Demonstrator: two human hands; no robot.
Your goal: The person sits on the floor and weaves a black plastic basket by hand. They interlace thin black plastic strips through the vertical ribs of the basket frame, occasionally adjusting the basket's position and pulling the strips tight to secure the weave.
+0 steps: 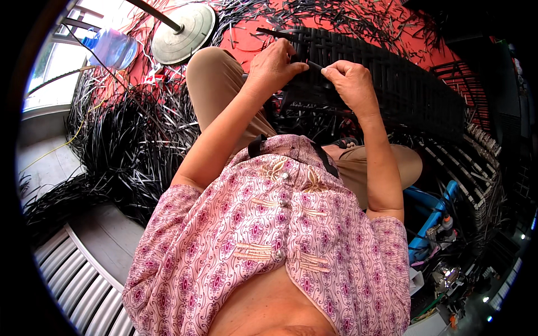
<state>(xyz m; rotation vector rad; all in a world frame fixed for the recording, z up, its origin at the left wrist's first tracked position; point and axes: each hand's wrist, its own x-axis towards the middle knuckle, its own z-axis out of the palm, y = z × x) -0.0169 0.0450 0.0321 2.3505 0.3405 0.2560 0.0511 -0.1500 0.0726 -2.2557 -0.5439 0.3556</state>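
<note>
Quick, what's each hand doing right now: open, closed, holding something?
Left hand: fingers curled beside the black woven panel; its grip cannot be told.
Right hand: closed, pinching a black strip.

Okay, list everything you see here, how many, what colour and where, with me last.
Woven panel: one, black, top centre to right
Thin strip: one, dark, between the two sets of fingers
Loose strips: too many to count, mostly black, mainly left and top
Floor: one, red, top
Round base with pole: one, pale grey, upper left
Water jug: one, clear blue, upper left
Cord: one, yellow, left
Crate: one, blue, lower right
Shirt: one, pink and purple, centre
Trousers: one pair, tan, centre
Left fingers: one set, bare, top centre
Right fingers: one set, bare, pinching the strip
</note>
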